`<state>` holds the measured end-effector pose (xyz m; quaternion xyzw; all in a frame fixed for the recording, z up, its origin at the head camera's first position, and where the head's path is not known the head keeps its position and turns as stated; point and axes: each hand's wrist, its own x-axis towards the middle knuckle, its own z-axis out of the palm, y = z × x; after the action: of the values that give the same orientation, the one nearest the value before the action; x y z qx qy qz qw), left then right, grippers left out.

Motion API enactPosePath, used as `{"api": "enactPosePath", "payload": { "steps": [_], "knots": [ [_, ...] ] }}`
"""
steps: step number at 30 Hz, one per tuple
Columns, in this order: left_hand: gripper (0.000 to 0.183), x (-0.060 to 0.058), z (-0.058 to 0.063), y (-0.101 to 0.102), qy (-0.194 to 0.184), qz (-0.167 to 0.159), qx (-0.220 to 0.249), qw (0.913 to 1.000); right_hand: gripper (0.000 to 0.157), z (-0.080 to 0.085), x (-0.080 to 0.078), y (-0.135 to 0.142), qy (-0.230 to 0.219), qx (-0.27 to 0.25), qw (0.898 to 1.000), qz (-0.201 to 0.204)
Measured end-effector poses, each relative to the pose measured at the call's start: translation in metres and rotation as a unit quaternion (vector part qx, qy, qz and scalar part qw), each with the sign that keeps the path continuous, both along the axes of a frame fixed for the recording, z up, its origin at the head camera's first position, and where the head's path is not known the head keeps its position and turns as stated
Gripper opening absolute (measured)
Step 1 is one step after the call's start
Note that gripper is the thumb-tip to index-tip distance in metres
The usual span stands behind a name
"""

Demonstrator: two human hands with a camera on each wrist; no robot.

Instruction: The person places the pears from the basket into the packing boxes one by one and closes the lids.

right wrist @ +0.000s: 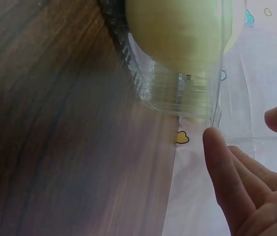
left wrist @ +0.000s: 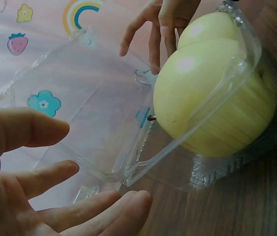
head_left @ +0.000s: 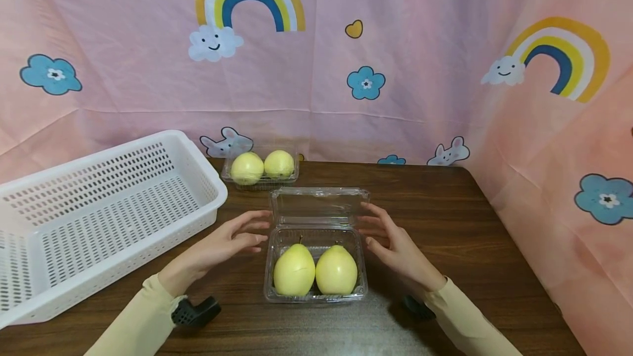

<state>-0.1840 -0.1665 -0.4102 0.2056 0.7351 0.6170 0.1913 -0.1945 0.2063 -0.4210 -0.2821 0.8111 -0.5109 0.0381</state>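
Observation:
A clear plastic clamshell box (head_left: pixel 273 290) stands on the table with its hinged lid (head_left: pixel 316 207) raised at the back. Inside, a left pear (head_left: pixel 294 271) and a right pear (head_left: pixel 337 271), both pale yellow-green, sit side by side with stems up. My left hand (head_left: pixel 222 242) is held just left of the box near the hinge, fingers spread and gripping nothing. On the opposite side my right hand (head_left: pixel 396 245) is beside the lid's right edge, fingers extended; whether a fingertip touches the plastic I cannot tell. Left-hand fingers (left wrist: pixel 89 211) appear apart from the box in the left wrist view.
A white perforated basket (head_left: pixel 210 207) takes up the left side of the dark wooden table (head_left: pixel 435 213). Behind the open box, near the back edge, a second clear box (head_left: pixel 262 183) holds two more pears. Patterned pink cloth (head_left: pixel 420 76) hangs at the back and right.

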Motion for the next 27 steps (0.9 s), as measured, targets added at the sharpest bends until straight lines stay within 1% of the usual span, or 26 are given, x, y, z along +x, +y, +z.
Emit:
{"api": "enactPosePath", "payload": {
  "steps": [4,11,18,23,27],
  "knots": [
    [0.054,0.004,-0.001,-0.003,-0.008,-0.017,0.000,0.9998,0.071,0.000,0.005,0.002,0.003,0.015,1.000,-0.003],
    [0.060,0.009,-0.004,-0.005,-0.027,-0.029,-0.007,0.9992,0.071,-0.001,0.013,0.007,-0.001,0.040,0.999,-0.003],
    [0.059,0.013,-0.007,-0.008,-0.044,-0.053,0.000,0.9976,0.065,-0.003,0.017,0.009,-0.007,0.071,0.997,-0.010],
    [0.056,0.014,-0.009,-0.009,-0.048,-0.060,0.002,0.9970,0.065,-0.006,0.021,0.010,-0.021,0.052,0.998,0.008],
    [0.055,0.015,-0.009,-0.008,-0.054,-0.055,0.006,0.9970,0.063,-0.007,0.022,0.010,-0.032,0.040,0.999,0.015]
  ]
}}
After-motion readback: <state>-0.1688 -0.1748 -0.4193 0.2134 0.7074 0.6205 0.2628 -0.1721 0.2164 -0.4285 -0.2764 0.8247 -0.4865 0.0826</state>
